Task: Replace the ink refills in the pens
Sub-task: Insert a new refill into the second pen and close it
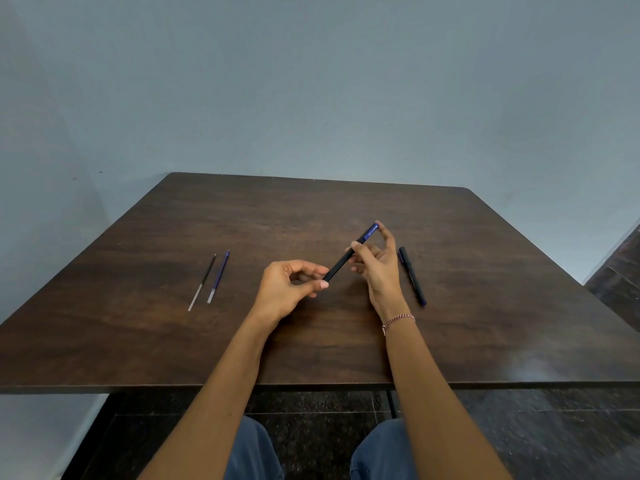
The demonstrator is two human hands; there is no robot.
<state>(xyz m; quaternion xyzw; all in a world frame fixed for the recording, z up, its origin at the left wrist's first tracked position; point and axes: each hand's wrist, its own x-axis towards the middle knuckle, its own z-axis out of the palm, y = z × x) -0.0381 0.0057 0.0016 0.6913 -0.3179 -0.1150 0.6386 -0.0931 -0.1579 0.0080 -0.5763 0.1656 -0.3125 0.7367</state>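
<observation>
A dark pen with a blue cap end (346, 258) is held slanted above the middle of the brown table (311, 209). My right hand (375, 268) grips its upper half, with a fingertip on the blue end. My left hand (289, 289) pinches the pen's lower tip between thumb and fingers. A second dark pen (412, 276) lies on the table just right of my right hand. Two thin refills lie side by side at the left: a black one (202, 282) and a blue one (219, 276).
The table stands against a pale blue wall (311, 81). Its near edge (207, 388) runs across above my knees, with dark tiled floor (519, 438) below and to the right.
</observation>
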